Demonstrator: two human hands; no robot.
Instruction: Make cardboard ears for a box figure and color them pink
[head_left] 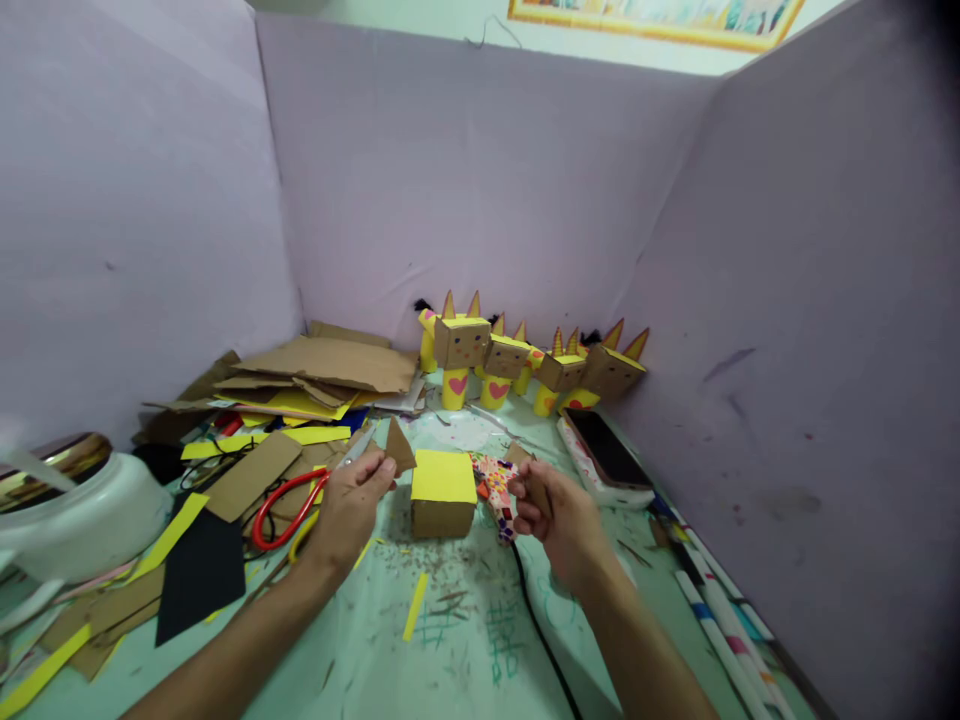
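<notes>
A small brown cardboard triangle (400, 446) is pinched between the thumb and fingers of my left hand (351, 508). Just right of it stands a cardboard box (442, 518) with a yellow paper top. My right hand (559, 520) is closed on a small cardboard piece (538, 494), partly covered by the fingers. Beside that hand lies a colourfully patterned tool (495, 490), which looks like a glue gun, with a black cord (536, 625) running toward me. Red-handled scissors (285, 510) rest close to my left wrist.
Finished-looking box-headed figures (463, 345) with yellow horns line the back. Cardboard sheets (330, 362) and yellow strips pile up at the left, near a white pot (97, 510). On the right are a phone (604, 445) on a white box and striped rolls (724, 640). Purple panels (480, 190) enclose the table.
</notes>
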